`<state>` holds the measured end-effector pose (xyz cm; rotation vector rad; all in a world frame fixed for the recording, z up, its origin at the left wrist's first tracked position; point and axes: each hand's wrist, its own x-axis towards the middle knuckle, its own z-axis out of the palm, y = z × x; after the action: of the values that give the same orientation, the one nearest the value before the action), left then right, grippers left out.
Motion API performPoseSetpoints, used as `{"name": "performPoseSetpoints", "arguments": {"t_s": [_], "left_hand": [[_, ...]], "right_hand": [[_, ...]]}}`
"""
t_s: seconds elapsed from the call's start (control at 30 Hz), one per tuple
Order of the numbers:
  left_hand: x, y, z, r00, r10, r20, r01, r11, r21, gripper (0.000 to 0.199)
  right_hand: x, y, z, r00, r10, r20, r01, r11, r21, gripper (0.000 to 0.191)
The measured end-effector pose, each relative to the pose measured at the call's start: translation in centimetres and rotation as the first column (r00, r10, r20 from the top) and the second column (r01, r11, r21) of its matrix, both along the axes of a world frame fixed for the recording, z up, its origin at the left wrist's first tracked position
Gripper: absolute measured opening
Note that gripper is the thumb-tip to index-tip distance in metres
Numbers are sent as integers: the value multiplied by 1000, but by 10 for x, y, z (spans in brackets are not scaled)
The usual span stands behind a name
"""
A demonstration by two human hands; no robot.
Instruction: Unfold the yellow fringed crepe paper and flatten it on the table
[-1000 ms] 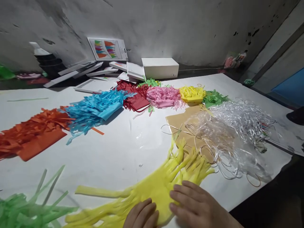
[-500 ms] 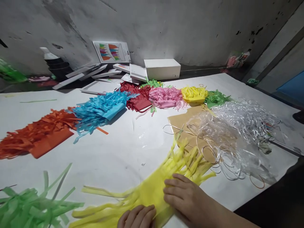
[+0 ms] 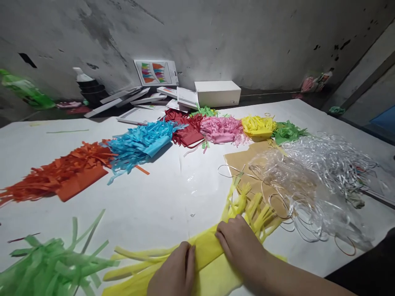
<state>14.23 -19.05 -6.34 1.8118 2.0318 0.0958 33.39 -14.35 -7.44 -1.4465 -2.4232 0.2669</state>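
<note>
A yellow tissue paper sheet [image 3: 207, 248] with strips cut at both ends lies across the table's front. Gripping its middle band are my left hand [image 3: 174, 271] and my right hand [image 3: 240, 244], with fingers curled and the band showing between them. A paler flat part of the sheet spreads below the band. Its strips fan out left past my left hand and up and right past my right hand. Green tissue strips [image 3: 49, 263] lie to the left of the yellow ones.
Folded fringed bundles curve across the table: orange [image 3: 82, 183], blue [image 3: 157, 148], red [image 3: 188, 133], pink [image 3: 222, 129], yellow [image 3: 259, 126] and green [image 3: 290, 130]. Brown cardboard [image 3: 237, 158], clear plastic [image 3: 286, 172] and silvery cord [image 3: 330, 156] lie right. A white box [image 3: 217, 93] stands behind.
My fingers have gone from lying on the yellow tissue paper to curling around its middle, and a raised band now shows between my hands. The view has shifted slightly left.
</note>
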Motion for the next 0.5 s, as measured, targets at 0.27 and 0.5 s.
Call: {"name": "performPoseSetpoints", "arguments": {"t_s": [0.27, 0.5], "left_hand": [[13, 21, 25, 999, -14, -31, 8, 979, -201, 30], [-36, 12, 7, 995, -62, -76, 68, 994, 86, 28]], "right_hand": [[11, -1, 5, 985, 161, -61, -141, 957, 254, 19], [17, -10, -7, 857, 503, 113, -512, 801, 310, 17]]}}
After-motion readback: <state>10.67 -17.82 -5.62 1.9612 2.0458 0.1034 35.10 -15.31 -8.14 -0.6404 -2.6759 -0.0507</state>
